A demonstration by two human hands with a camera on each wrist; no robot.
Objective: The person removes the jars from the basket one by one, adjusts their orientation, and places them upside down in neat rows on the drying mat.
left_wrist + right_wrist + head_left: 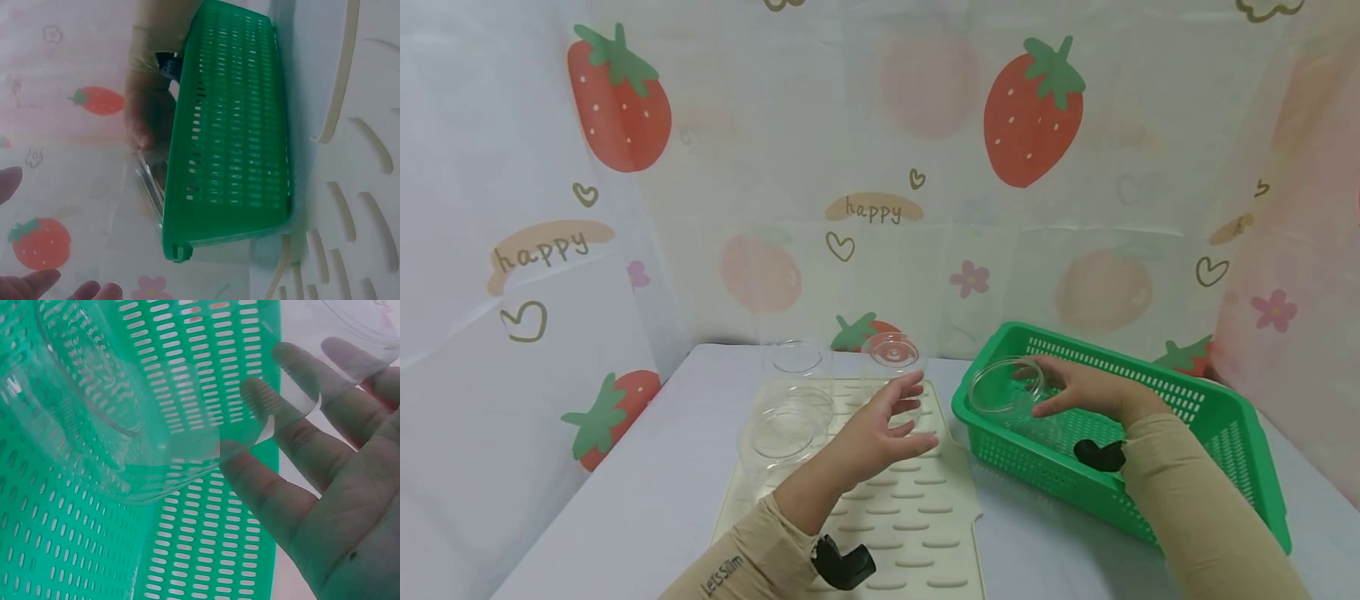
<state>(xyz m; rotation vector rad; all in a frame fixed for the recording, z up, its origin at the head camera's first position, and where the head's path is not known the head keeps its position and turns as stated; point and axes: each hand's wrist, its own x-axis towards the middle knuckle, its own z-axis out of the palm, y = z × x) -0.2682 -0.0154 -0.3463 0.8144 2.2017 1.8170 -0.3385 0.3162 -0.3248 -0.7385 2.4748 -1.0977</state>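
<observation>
Both hands are seen from the head view: the right hand (1086, 390) is wrapped round a clear round glass dish (1006, 387) tilted at the near-left corner of the green slotted plastic basket (1187, 400), while the left hand (880, 429) is held loose, holding nothing, over the cream ribbed drying mat (917, 517), where three more clear dishes are counted. Left wrist view: basket seen side-on, dish edge pinched at its end; right wrist view: fingers spread behind the glass, so the dish is closest to the right hand.

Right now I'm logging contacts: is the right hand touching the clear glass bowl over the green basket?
Touching. In the right wrist view, the fingers press against the clear glass bowl's wall; the head view shows the right hand at its rim.
</observation>
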